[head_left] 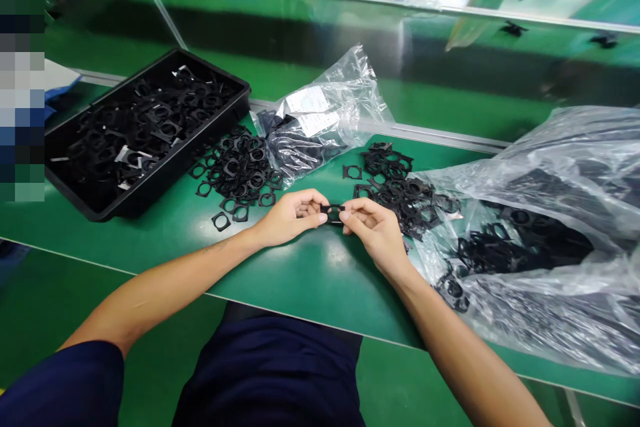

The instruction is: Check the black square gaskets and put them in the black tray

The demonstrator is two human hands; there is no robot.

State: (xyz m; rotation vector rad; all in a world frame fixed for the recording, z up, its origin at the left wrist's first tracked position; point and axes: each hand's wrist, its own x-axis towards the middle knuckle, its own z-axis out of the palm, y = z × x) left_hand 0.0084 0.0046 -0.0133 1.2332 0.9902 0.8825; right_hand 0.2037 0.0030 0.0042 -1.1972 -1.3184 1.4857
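My left hand (pixel 293 215) and my right hand (pixel 373 228) meet over the green table (pixel 310 280), both pinching one small black plastic frame part (pixel 333 213) between fingertips. A loose pile of the same black parts (pixel 240 170) lies just beyond my left hand. Another pile (pixel 400 190) lies beyond my right hand, spilling from a large clear bag (pixel 540 240).
A black tray (pixel 70 147) filled with black parts stands at the left. A smaller clear bag (pixel 325 120) with labels lies behind the piles. A metal rail (pixel 440 137) borders the table's far side. Beyond it, another green bench carries bags and parts.
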